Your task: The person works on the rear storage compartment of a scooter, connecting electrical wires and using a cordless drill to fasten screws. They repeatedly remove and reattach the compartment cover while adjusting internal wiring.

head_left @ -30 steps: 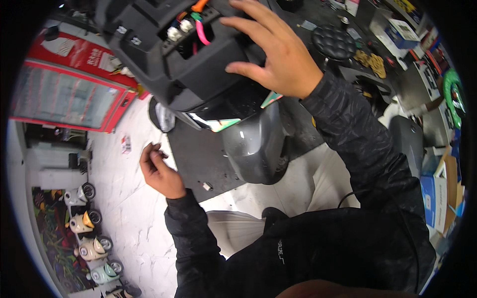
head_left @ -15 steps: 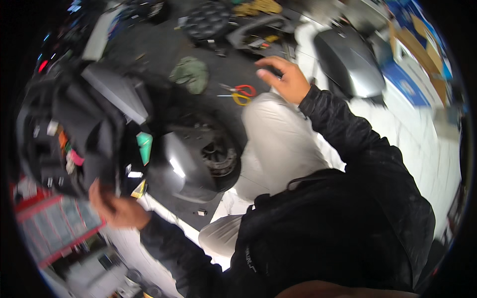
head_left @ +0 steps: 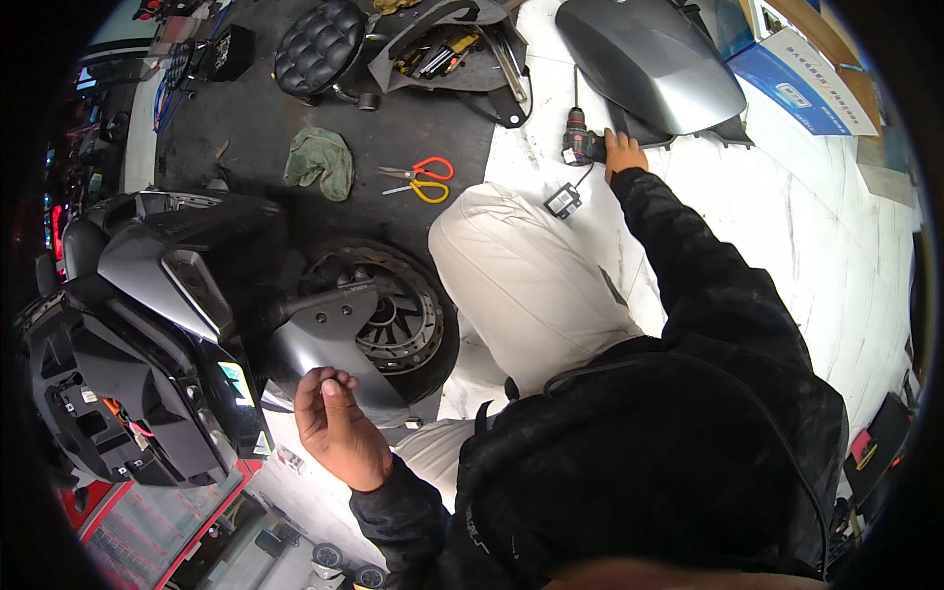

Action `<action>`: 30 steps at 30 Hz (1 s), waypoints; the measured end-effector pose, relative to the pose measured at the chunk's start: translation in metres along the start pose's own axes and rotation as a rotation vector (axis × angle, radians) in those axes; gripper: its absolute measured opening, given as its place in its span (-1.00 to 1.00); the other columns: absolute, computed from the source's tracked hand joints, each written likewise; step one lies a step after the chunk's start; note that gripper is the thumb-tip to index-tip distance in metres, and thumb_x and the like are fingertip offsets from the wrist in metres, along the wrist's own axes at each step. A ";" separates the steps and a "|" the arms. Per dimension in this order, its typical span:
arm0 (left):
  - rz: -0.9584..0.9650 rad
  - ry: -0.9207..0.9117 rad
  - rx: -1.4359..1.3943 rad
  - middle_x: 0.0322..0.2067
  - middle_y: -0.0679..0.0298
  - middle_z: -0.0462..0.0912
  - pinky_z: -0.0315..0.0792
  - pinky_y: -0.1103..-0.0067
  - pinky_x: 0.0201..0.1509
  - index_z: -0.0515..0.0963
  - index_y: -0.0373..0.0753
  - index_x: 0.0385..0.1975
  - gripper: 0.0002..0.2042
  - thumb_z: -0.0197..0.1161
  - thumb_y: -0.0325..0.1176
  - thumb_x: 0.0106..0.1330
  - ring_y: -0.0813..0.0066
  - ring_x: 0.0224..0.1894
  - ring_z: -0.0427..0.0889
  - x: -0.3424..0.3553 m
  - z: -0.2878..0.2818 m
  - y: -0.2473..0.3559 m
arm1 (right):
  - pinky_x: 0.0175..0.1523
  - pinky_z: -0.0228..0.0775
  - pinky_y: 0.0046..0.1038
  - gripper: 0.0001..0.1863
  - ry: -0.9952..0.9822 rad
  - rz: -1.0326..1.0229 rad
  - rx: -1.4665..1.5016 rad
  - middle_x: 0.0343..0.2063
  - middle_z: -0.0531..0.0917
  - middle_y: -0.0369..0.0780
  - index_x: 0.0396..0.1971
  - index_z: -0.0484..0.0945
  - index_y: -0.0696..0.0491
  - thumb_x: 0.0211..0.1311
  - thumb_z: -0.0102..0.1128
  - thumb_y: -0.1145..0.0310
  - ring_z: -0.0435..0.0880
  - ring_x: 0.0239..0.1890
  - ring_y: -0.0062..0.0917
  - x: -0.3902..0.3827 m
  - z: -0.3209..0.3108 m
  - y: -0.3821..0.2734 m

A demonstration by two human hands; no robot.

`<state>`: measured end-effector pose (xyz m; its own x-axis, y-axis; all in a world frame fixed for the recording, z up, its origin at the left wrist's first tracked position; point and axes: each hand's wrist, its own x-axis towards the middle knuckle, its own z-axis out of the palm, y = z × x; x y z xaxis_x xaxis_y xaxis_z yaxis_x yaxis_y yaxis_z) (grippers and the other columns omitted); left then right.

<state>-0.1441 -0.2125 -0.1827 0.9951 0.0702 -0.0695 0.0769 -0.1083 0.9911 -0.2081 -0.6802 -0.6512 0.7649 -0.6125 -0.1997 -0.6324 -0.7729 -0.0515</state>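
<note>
My right hand (head_left: 624,155) reaches out to the white floor and closes over the handle of a black cordless drill (head_left: 577,140). A long thin bit points away from the drill's chuck. My left hand (head_left: 341,430) is raised in front of the grey front fender (head_left: 324,344) of a motor scooter, thumb and fingertips pinched together; whatever may be between them is too small to make out. Behind the fender is the scooter's front wheel (head_left: 401,320) with its brake disc. The scooter's opened front body (head_left: 118,408) shows coloured wires and connectors.
Red- and yellow-handled pliers (head_left: 418,181) and a green cloth (head_left: 320,164) lie on a dark mat. Farther off are a tufted stool (head_left: 320,49) and a tool-filled grey panel (head_left: 452,59). A grey body cover (head_left: 654,64) and blue-white box (head_left: 801,88) stand at right.
My right hand has moved out from above my knee to the drill. My left hand has come away from the scooter's front body toward me, its fingers now pinched. The view has shifted.
</note>
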 end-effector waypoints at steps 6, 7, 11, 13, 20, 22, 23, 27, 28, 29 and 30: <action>-0.040 -0.030 0.116 -0.10 0.15 0.78 0.61 0.46 0.16 0.65 -0.45 0.21 -0.70 0.33 -0.51 0.55 0.41 -0.09 0.73 -0.005 0.011 0.006 | 0.05 0.56 -0.04 -0.61 0.000 -0.167 -0.210 -0.09 0.83 -0.19 0.20 0.64 0.00 0.54 0.06 0.18 0.79 -0.05 -0.23 0.050 0.042 -0.003; -0.056 -0.036 0.074 -0.08 0.16 0.78 0.60 0.49 0.15 0.70 -0.45 0.14 -0.75 0.34 -0.51 0.55 0.42 -0.11 0.75 -0.008 0.009 0.006 | 0.12 0.54 -0.03 -0.59 -0.044 -0.156 -0.071 -0.08 0.83 -0.13 0.17 0.65 0.00 0.52 0.10 0.10 0.81 -0.04 -0.19 0.057 0.048 0.003; -0.066 -0.075 0.056 -0.08 0.12 0.79 0.61 0.46 0.16 0.70 -0.47 0.09 -0.77 0.35 -0.51 0.54 0.41 -0.09 0.75 -0.011 -0.007 0.009 | 0.13 0.53 0.00 -0.64 0.013 -0.225 -0.153 -0.27 0.84 -0.09 0.11 0.67 -0.04 0.56 0.02 0.12 0.83 -0.19 -0.13 0.059 0.057 0.012; -0.111 -0.088 0.027 -0.13 0.19 0.81 0.60 0.52 0.12 0.72 -0.46 0.07 -0.78 0.37 -0.49 0.55 0.47 -0.12 0.76 -0.012 -0.017 0.009 | 0.45 0.37 0.02 -0.49 -0.083 -0.209 -0.131 -0.03 0.81 -0.08 0.45 0.48 0.00 0.60 -0.09 0.26 0.81 -0.03 -0.17 0.054 0.043 0.009; -0.138 -0.097 -0.135 -0.06 0.11 0.82 0.68 0.48 0.10 0.67 -0.48 0.14 -0.74 0.35 -0.46 0.58 0.43 -0.12 0.78 -0.015 -0.034 0.000 | 0.48 0.38 -0.10 0.02 -0.069 -0.185 0.218 0.05 0.75 0.12 0.62 0.18 0.05 0.14 0.45 0.26 0.73 0.17 0.00 0.037 -0.056 -0.007; -0.121 -0.128 -0.170 -0.06 0.12 0.81 0.69 0.48 0.09 0.67 -0.48 0.15 -0.73 0.35 -0.45 0.59 0.42 -0.11 0.78 -0.012 -0.038 0.003 | 0.20 0.65 -0.04 -0.01 -0.079 -0.108 0.322 -0.09 0.82 0.10 0.62 0.22 -0.10 0.14 0.45 0.30 0.81 0.02 0.04 0.037 -0.074 -0.008; -0.107 -0.145 -0.186 -0.06 0.12 0.81 0.69 0.48 0.09 0.66 -0.48 0.15 -0.72 0.35 -0.44 0.59 0.42 -0.11 0.79 -0.010 -0.041 0.007 | 0.16 0.67 0.00 -0.07 -0.060 -0.045 0.323 -0.10 0.84 0.07 0.59 0.30 -0.17 0.16 0.44 0.33 0.82 0.02 0.06 0.038 -0.081 -0.010; 0.049 -0.174 -0.105 -0.08 0.13 0.80 0.69 0.47 0.09 0.66 -0.50 0.14 -0.72 0.35 -0.44 0.59 0.43 -0.12 0.79 0.003 -0.063 0.032 | 0.19 0.65 0.00 -0.30 0.004 0.047 0.482 -0.05 0.83 0.07 0.39 0.57 -0.10 0.17 0.44 0.31 0.81 0.06 0.07 0.037 -0.116 -0.012; 0.063 -0.143 -0.095 -0.09 0.12 0.81 0.69 0.46 0.09 0.66 -0.51 0.15 -0.72 0.35 -0.44 0.59 0.42 -0.13 0.79 0.006 -0.069 0.039 | 0.20 0.64 0.00 -0.34 0.021 0.069 0.523 -0.04 0.83 0.07 0.35 0.61 -0.08 0.18 0.44 0.30 0.81 0.06 0.07 0.033 -0.128 -0.011; 0.117 -0.143 -0.113 -0.09 0.12 0.81 0.69 0.45 0.09 0.66 -0.51 0.16 -0.70 0.35 -0.43 0.59 0.42 -0.12 0.79 0.010 -0.076 0.045 | 0.19 0.64 0.00 -0.37 0.063 0.082 0.523 -0.05 0.83 0.07 0.32 0.64 -0.06 0.18 0.44 0.29 0.80 0.06 0.07 0.029 -0.143 -0.011; 0.123 -0.120 -0.139 -0.09 0.12 0.81 0.70 0.45 0.09 0.66 -0.51 0.16 -0.70 0.35 -0.43 0.59 0.41 -0.12 0.79 0.013 -0.081 0.050 | 0.19 0.64 0.00 -0.39 0.106 0.100 0.525 -0.05 0.83 0.07 0.29 0.66 -0.05 0.18 0.44 0.27 0.80 0.06 0.07 0.024 -0.160 -0.011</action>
<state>-0.1324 -0.1365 -0.1246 0.9974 -0.0541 0.0484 -0.0468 0.0296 0.9985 -0.1632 -0.7125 -0.4986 0.6888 -0.7132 -0.1301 -0.6581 -0.5399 -0.5249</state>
